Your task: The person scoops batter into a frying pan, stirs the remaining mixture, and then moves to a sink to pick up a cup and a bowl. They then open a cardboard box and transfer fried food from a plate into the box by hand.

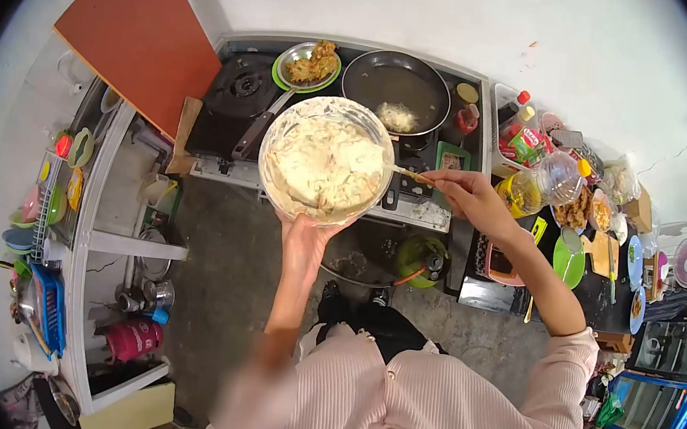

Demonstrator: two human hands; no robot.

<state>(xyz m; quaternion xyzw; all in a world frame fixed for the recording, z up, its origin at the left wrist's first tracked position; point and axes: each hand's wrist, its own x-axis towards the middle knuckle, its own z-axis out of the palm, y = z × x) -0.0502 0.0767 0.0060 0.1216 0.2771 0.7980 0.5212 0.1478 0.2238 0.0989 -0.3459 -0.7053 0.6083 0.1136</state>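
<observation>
My left hand grips the near underside of a clear bowl and holds it up in front of the stove. Thick pale batter with green flecks fills much of it. My right hand is closed round the handle of a spoon, which reaches over the bowl's right rim; its tip cannot be made out in the batter. Behind the bowl, a black frying pan holds oil and one pale lump of frying batter. The pan's handle passes partly behind the bowl.
A plate with golden fritters stands left of the pan, beside a bare burner. Bottles, a cutting board and a green plate crowd the right counter. A pink gas cylinder stands at left.
</observation>
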